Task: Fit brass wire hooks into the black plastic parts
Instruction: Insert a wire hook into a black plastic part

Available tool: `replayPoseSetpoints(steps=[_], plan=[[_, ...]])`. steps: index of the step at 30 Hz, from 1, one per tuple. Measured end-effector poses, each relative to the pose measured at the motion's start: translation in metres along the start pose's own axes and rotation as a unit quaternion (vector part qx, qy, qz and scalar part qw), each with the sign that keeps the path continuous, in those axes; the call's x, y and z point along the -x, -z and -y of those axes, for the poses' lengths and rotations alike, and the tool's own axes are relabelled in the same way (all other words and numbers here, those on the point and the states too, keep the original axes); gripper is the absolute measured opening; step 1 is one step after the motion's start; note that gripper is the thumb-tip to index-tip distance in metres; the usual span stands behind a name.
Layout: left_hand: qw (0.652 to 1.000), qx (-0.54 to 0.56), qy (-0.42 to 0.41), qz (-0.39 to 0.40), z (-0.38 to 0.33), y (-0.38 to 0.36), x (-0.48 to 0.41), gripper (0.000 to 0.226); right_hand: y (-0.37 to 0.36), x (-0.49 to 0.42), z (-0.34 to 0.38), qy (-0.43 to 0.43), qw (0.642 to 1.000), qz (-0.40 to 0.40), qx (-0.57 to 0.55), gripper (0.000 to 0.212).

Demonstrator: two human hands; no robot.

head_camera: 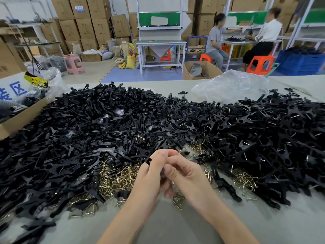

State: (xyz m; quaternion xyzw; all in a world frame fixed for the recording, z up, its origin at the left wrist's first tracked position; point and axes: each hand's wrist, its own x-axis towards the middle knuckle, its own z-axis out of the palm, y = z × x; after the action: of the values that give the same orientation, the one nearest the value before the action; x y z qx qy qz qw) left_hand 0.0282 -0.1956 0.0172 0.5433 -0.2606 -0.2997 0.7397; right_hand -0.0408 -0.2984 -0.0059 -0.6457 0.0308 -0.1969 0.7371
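**Operator:** Why do your hands meet above the worktop (272, 222)?

**Manual:** Your left hand (151, 175) and right hand (184, 175) both clamp one black plastic part (148, 161), probably to steady it for insertion, just above the brass wire hooks (121, 176). The part looks matte and notched at its exposed end. Any hook inside is hidden.

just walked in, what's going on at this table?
A person grips one black plastic part between left hand and right hand above the table. Whether a hook is in it is hidden. Loose brass wire hooks lie beside the hands, ringed by a heap of black parts; parts on the right show wire.
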Motion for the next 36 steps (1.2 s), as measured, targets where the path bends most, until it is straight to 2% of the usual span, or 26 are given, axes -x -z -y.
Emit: replayPoseSetpoints(steps=[4,6,8,11,17,25,31,33,36], plan=[[0.999,-0.032,0.005,-0.011,-0.002,0.004,0.001,0.071,0.002,0.000,-0.001,0.014,0.998,0.019,0.064,0.028],[1.000,-0.028,0.003,0.000,-0.001,0.006,-0.001,0.078,0.001,0.000,0.000,0.019,0.995,0.006,0.096,0.024],[0.999,-0.032,-0.006,0.020,0.002,0.008,-0.002,0.071,0.001,0.001,0.002,0.028,0.997,0.002,0.077,0.021],[0.999,-0.023,-0.009,0.044,0.004,0.010,-0.003,0.043,0.000,0.003,0.007,0.042,0.998,0.001,0.040,0.025],[1.000,-0.013,-0.014,0.024,0.002,0.006,-0.001,0.025,0.002,0.003,0.011,0.021,0.999,0.027,-0.005,0.035],[0.999,0.025,0.010,0.033,-0.002,0.003,0.000,0.033,0.003,0.001,0.010,0.016,1.000,0.014,-0.011,0.039],[0.996,-0.002,-0.007,0.093,-0.002,0.005,0.000,0.037,0.004,0.003,0.012,0.005,0.999,0.011,0.031,0.039],[0.996,-0.001,-0.008,0.087,-0.002,0.005,0.000,0.035,0.002,0.004,0.015,0.012,0.999,0.016,0.042,0.038],[0.999,0.009,0.002,0.048,0.000,0.007,0.000,0.045,0.001,0.005,0.018,0.021,0.998,0.012,0.056,0.036]])
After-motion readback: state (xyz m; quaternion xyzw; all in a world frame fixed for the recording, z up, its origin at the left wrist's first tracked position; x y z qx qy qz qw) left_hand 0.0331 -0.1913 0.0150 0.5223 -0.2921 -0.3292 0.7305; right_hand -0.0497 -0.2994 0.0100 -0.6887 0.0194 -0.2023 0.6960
